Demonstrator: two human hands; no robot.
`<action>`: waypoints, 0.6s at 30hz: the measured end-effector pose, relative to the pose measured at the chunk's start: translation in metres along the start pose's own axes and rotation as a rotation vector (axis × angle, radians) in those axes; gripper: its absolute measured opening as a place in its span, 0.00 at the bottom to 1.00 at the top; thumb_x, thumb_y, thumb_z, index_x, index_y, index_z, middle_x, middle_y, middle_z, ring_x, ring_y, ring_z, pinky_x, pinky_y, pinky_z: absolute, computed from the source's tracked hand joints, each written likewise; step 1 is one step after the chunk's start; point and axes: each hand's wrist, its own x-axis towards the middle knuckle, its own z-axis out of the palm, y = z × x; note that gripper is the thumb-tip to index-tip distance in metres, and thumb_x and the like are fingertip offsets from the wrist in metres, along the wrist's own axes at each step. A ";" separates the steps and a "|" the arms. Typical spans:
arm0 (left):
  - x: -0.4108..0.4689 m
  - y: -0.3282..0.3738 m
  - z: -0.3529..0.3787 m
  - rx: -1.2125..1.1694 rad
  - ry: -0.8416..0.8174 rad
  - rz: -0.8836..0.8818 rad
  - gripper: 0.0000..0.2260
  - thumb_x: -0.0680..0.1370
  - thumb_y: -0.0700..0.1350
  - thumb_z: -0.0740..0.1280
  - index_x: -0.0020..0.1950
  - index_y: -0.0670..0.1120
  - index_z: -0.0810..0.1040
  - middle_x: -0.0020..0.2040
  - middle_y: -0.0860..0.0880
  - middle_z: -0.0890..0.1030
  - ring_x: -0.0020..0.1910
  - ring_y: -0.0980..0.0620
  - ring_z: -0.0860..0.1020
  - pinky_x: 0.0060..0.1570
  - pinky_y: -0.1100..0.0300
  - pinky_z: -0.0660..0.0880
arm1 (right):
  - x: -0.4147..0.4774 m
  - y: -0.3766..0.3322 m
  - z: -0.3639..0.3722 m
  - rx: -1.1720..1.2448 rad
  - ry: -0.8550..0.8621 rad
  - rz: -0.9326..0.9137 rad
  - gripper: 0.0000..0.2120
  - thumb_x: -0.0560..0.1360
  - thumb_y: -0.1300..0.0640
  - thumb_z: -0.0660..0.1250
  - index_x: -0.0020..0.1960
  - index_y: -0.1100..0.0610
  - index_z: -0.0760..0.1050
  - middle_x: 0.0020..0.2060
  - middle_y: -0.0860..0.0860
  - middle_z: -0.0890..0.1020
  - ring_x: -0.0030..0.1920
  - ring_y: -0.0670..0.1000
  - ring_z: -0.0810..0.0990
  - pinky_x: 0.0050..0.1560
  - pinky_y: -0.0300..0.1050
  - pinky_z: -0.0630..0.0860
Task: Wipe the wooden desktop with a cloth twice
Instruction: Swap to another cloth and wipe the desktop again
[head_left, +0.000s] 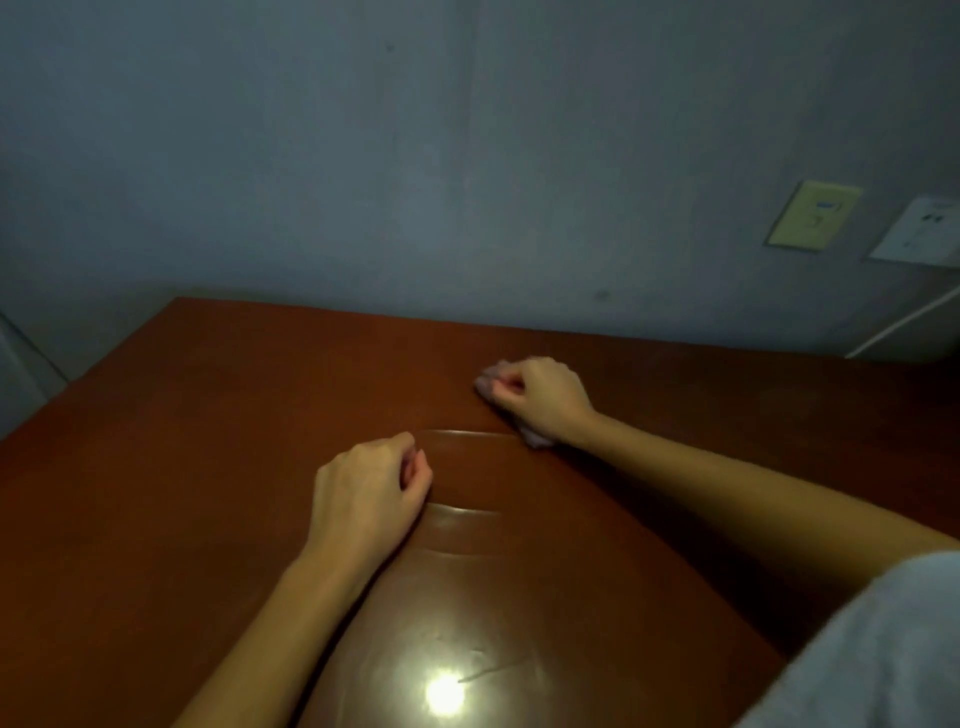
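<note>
You are in a dim room. The grey-blue painted wall (363, 156) looks dark and grainy. One bright white spot of glare (444, 693) shines on the shiny reddish-brown wooden worktop (182, 441) close to you. A darker patch lies between your arms. Everything looks soft; the small pale pink cloth (487, 382) under your right hand (545, 400) is fuzzy. The pale yellow wall plate (813, 215) at the right edge looks tilted.

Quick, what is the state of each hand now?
Left hand: closed, fingers curled, holding nothing.
Right hand: closed around the cloth on the desktop.
</note>
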 end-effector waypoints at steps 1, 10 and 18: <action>0.000 0.000 0.000 0.004 0.004 0.004 0.13 0.77 0.51 0.62 0.34 0.47 0.66 0.32 0.50 0.75 0.38 0.44 0.79 0.32 0.58 0.62 | -0.007 0.015 -0.006 -0.006 0.003 0.034 0.15 0.78 0.42 0.60 0.44 0.49 0.81 0.46 0.52 0.85 0.50 0.55 0.82 0.41 0.43 0.69; 0.002 0.002 0.002 0.038 -0.014 -0.004 0.13 0.78 0.51 0.60 0.35 0.49 0.65 0.32 0.51 0.73 0.39 0.47 0.79 0.33 0.58 0.63 | 0.060 0.077 -0.013 -0.072 0.149 0.517 0.17 0.78 0.48 0.58 0.47 0.59 0.80 0.48 0.59 0.83 0.51 0.59 0.80 0.47 0.47 0.74; 0.000 0.002 -0.001 0.010 -0.014 -0.007 0.13 0.77 0.51 0.62 0.35 0.47 0.67 0.31 0.52 0.71 0.40 0.42 0.79 0.33 0.57 0.62 | -0.006 -0.059 0.018 0.004 0.022 0.099 0.16 0.77 0.44 0.59 0.53 0.50 0.81 0.50 0.53 0.84 0.52 0.58 0.81 0.49 0.47 0.76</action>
